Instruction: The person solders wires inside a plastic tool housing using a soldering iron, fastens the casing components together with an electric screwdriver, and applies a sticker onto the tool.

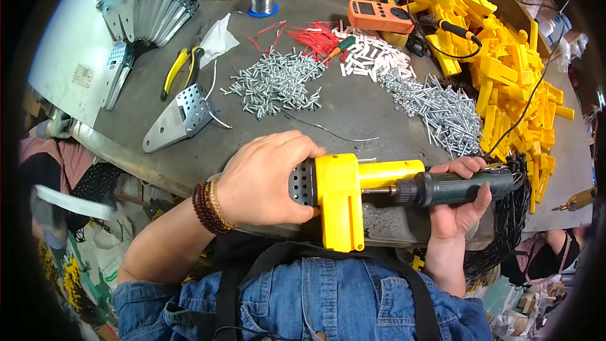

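Observation:
My left hand (262, 177) is wrapped round a perforated metal shell (301, 184) at the table's front edge. A yellow plastic handle housing (339, 205) adjoins the shell on its right. My right hand (456, 218) grips a dark electric screwdriver (457, 187), held level and pointing left. The bit reaches the right side of the housing, just below its yellow arm; whether it sits in a screw I cannot tell. Beyond my left hand lies another perforated metal shell (180, 117) with a white wire.
Loose screws (274, 85), long screws (448, 117), white sleeves (372, 57) and red wires (315, 41) lie in piles. Yellow plastic parts (505, 76) are heaped right. Pliers (183, 69), a solder spool (262, 0) and an orange meter (380, 16) stand farther back.

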{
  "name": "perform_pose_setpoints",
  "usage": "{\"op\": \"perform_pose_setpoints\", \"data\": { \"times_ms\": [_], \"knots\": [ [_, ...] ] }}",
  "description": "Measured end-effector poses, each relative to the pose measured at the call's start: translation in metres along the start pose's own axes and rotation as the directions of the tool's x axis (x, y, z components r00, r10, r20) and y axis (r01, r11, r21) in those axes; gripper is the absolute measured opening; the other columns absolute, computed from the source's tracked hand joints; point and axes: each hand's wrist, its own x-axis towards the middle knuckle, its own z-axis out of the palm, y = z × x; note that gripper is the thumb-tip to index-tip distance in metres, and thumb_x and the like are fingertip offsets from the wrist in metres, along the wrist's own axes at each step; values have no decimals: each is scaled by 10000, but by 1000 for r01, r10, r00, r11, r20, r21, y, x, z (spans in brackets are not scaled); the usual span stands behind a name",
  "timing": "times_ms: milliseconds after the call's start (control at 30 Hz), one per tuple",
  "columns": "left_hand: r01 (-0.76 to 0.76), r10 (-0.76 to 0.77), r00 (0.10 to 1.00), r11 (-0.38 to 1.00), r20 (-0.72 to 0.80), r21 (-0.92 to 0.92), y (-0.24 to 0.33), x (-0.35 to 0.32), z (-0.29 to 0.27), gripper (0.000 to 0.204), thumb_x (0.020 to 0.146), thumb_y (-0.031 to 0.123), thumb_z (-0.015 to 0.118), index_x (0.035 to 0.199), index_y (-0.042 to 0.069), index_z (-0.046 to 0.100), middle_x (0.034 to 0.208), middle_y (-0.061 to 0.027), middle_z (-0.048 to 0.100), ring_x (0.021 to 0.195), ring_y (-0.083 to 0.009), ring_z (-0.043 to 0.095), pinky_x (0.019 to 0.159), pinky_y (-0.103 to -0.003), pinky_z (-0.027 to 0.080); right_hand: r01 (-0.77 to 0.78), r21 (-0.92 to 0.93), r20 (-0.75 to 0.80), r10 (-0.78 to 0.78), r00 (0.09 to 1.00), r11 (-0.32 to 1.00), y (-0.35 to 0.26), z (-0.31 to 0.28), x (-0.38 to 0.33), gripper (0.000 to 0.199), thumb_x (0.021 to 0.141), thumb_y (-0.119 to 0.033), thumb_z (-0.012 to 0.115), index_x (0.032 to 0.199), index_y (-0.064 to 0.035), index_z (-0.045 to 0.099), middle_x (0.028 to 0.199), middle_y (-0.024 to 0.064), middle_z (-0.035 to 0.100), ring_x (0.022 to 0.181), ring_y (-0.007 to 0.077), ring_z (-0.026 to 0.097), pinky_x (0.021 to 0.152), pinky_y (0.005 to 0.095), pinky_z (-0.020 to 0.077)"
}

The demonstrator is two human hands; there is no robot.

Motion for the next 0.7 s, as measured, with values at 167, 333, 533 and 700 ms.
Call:
{"op": "perform_pose_setpoints", "data": {
  "times_ms": [167, 333, 533, 700],
  "knots": [
    [2, -2, 1000, 1000, -4, -11, 1, 0, 1, 584, 520, 193, 812, 1035, 10, 607, 930, -142, 616, 863, -328, 622, 782, -372, 502, -13, 39, 13, 13, 1000, 999, 3, -4, 0, 407, 759, -100, 770, 1100, -188, 565, 1020, -44, 527, 951, 102, 533, 1056, 423, 337],
    [-10, 11, 1000, 998, 11, -57, -3, 1, 0, 569, 517, 187, 829, 1007, 0, 608, 918, -146, 614, 850, -318, 624, 768, -355, 498, -25, 52, 69, 21, 997, 998, 6, -5, 1, 428, 741, -88, 785, 1088, -205, 562, 1018, -52, 524, 951, 92, 532, 1057, 396, 335],
    [-6, 10, 999, 997, 50, -75, -2, 7, -1, 554, 514, 182, 839, 981, -4, 604, 906, -138, 607, 843, -303, 619, 767, -348, 493, -30, 44, 63, 27, 998, 999, 5, -6, 1, 459, 706, -81, 811, 1066, -210, 557, 1011, -64, 524, 947, 90, 540, 1072, 405, 337],
    [11, -4, 997, 995, 72, -98, -5, 9, 0, 542, 517, 177, 839, 969, 0, 595, 900, -137, 601, 843, -302, 616, 756, -346, 488, -41, 40, 59, 38, 998, 998, 6, -8, 3, 491, 677, -76, 829, 1060, -222, 557, 1004, -70, 523, 942, 81, 540, 1073, 393, 337]
  ]
}}
